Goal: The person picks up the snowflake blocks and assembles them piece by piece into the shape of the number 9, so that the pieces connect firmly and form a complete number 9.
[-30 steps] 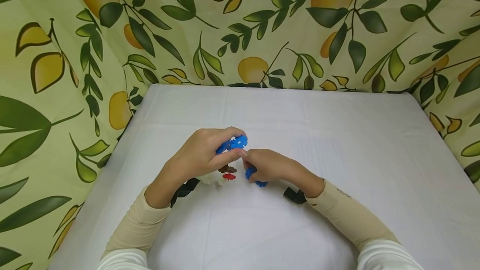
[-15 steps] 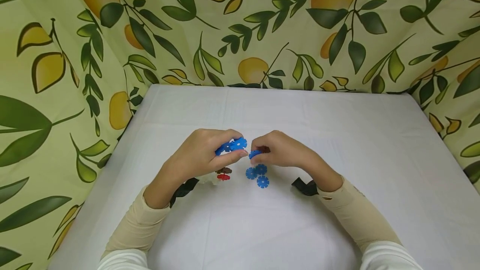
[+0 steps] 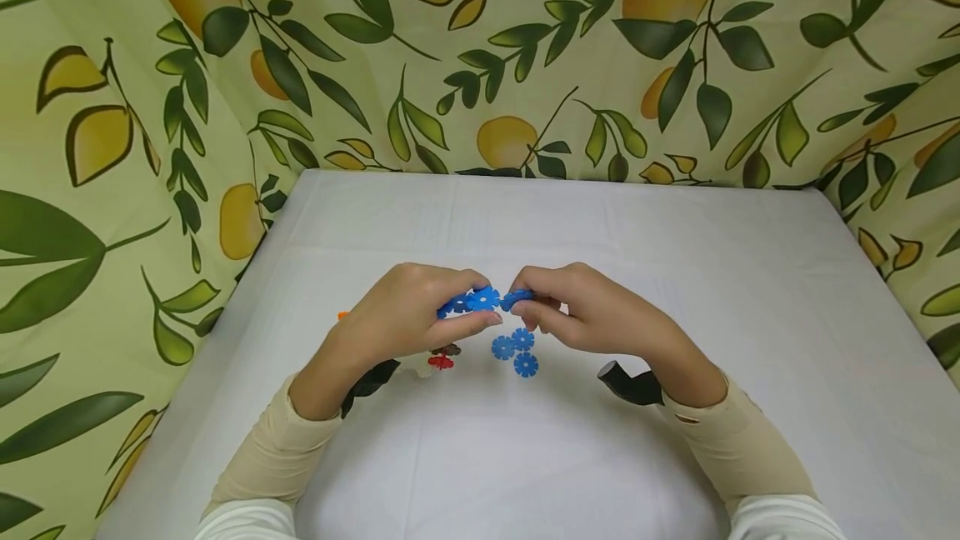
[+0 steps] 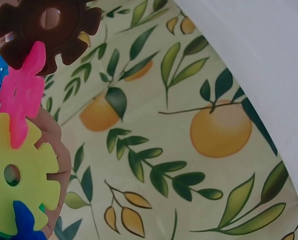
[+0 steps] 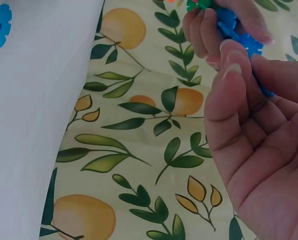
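Note:
My left hand (image 3: 405,307) grips a chain of interlocking plastic snowflake discs, and its blue discs (image 3: 483,299) stick out between thumb and forefinger. In the left wrist view a brown disc (image 4: 51,25), a pink disc (image 4: 21,95) and a yellow disc (image 4: 31,175) are joined in a row beside the palm. A red disc (image 3: 441,362) shows below this hand. My right hand (image 3: 592,307) pinches a single blue disc (image 3: 517,299) between thumb and fingers, its edge right at the end blue disc of the chain. The palm hides part of the chain.
Several loose blue discs (image 3: 522,340) lie on the white tablecloth (image 3: 637,457) just below the hands. Black straps (image 3: 630,383) hang at both wrists. A curtain (image 3: 480,48) with a fruit and leaf print stands behind and beside the table.
My right hand has picked a blue disc up from the loose ones and raised it to the chain's end. The left hand has stayed nearly in place, tilting slightly.

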`<action>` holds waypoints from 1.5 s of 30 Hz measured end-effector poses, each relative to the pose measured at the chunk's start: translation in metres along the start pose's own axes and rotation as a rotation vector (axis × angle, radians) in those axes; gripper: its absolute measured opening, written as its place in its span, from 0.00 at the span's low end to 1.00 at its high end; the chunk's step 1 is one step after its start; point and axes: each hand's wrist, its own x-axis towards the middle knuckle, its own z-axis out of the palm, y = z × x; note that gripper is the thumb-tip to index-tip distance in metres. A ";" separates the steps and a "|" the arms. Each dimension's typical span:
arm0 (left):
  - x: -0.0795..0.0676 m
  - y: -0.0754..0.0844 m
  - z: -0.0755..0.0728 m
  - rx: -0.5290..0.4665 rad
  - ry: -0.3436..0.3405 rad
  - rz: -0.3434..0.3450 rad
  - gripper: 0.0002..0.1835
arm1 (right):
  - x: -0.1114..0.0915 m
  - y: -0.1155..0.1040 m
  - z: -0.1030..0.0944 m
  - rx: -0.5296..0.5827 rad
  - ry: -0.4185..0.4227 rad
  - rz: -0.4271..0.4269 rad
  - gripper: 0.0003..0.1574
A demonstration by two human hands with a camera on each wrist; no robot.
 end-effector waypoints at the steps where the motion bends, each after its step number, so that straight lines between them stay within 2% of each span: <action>1: 0.000 0.000 0.000 0.001 -0.002 0.003 0.18 | 0.000 -0.001 0.000 -0.012 0.005 -0.002 0.04; 6: 0.001 0.002 0.000 0.013 -0.013 -0.004 0.16 | 0.001 -0.001 0.001 -0.051 0.051 -0.006 0.05; 10: 0.002 0.003 0.001 0.023 -0.029 -0.015 0.17 | 0.000 -0.002 0.002 -0.080 0.041 -0.002 0.01; 15: 0.001 0.004 0.002 0.033 -0.037 -0.017 0.20 | -0.001 -0.004 0.004 -0.132 0.048 -0.006 0.02; 26: 0.004 0.008 0.005 0.039 -0.121 -0.045 0.21 | -0.002 -0.005 0.006 -0.145 0.060 -0.012 0.09; 30: 0.003 0.008 0.007 0.078 -0.121 -0.014 0.20 | -0.002 -0.006 0.010 -0.141 0.073 0.004 0.11; 37: 0.000 0.007 0.011 0.122 -0.061 0.080 0.23 | -0.003 -0.009 0.015 -0.109 0.073 0.046 0.14; 40: -0.001 0.007 0.013 0.124 -0.060 0.087 0.23 | -0.002 -0.008 0.016 -0.095 0.063 0.044 0.15; 45: -0.002 0.009 0.013 0.108 -0.092 0.075 0.17 | -0.001 -0.004 0.015 -0.038 0.020 0.043 0.14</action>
